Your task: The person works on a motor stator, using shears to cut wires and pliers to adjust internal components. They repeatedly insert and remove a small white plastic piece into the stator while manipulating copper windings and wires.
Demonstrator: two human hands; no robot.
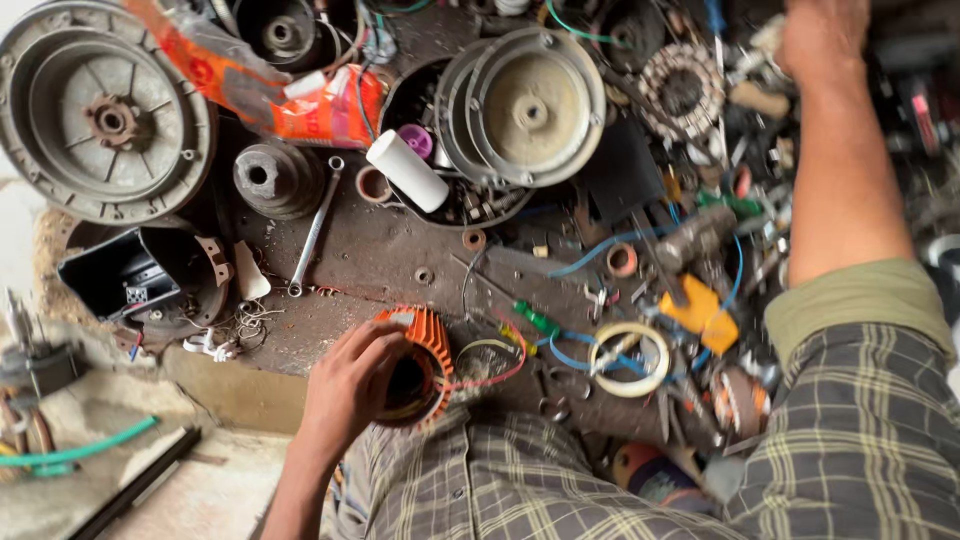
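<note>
Cluttered rusty workbench (380, 250), pale floor (215, 495)

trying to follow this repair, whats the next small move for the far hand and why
Probably bring the right hand back with whatever it picks from the far clutter. It is stretched to the bench's far edge, its fingers out of frame, while the left hand grips the orange finned motor housing at the near edge, wires trailing from it.

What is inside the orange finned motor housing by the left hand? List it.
The orange finned motor housing shows a dark hollow with pale windings at its lower rim; thin red and yellow wires trail out. The left hand covers its left side, hiding the rest.
</note>
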